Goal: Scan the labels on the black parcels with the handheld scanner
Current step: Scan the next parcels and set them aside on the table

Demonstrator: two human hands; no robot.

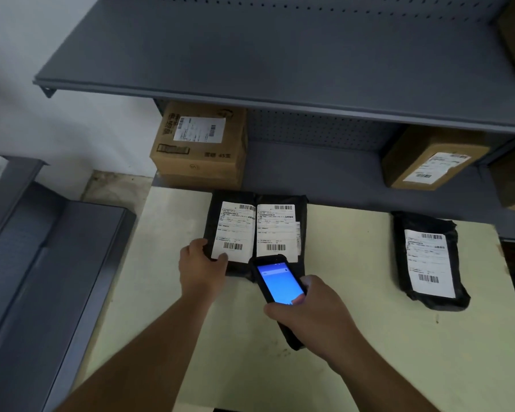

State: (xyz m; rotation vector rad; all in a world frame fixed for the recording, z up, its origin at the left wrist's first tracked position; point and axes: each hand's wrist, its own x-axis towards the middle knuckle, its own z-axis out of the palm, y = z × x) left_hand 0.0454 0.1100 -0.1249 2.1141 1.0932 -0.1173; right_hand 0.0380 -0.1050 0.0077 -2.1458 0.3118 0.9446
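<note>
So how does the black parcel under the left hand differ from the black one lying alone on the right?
The left parcel is held at its near corner by the left hand; the lone parcel is untouched. The left parcel lies right against a second parcel; the lone parcel lies apart. The scanner in the right hand is near the left parcel, far from the lone parcel. Both are black, with white barcode labels facing up.

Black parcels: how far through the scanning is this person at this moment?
Done: nothing visible shows any label as scanned. In hand: the right hand holds the scanner, screen lit, over the near edge of the middle parcel, while the left hand grips the left parcel by its corner. Left: the right parcel lies apart on the table, untouched.
</note>
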